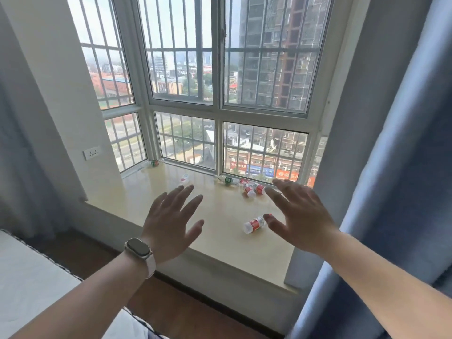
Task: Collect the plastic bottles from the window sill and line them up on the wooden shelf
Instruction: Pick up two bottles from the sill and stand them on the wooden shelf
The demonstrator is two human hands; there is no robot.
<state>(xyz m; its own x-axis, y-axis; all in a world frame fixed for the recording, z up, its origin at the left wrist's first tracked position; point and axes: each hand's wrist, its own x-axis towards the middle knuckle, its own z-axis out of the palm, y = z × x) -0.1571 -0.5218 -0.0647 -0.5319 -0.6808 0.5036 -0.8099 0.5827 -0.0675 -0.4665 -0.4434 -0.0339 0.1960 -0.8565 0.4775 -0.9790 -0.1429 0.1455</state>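
Several plastic bottles (249, 191) lie on their sides on the cream window sill (220, 243); none stands upright.

Nearest bottle (254, 224): red label, white cap towards the room, lying alone on the right half of the sill. Its far end is at the thumb tip of the right hand (299, 214); cannot tell if they touch.

Red-labelled pair (259, 188): close together near the window frame, just left of the right hand's fingertips, apart from them. More red shows behind the pair, too small to tell what it is.

Green-labelled bottle (227, 180): against the frame, left of the pair, neck pointing left.

Lone bottle (184, 179): red label, further left, just beyond the fingertips of the left hand (171, 221).

Small container (154, 163): far left corner of the sill, green and red; too small to tell what it is.

Hands: both open, palms down, fingers spread and straight, held over the sill and gripping nothing. Left one is over the middle of the sill, right one over its right part, with bare sill between them.

Surroundings: watch (138, 248) on the left wrist. Barred window (217, 69) behind the sill. Blue curtain (396, 167) at right, grey curtain (19, 143) at left. Wall socket (91, 152) on the left wall. Wooden floor (176, 309) below the sill; bed edge (29, 277) at lower left.
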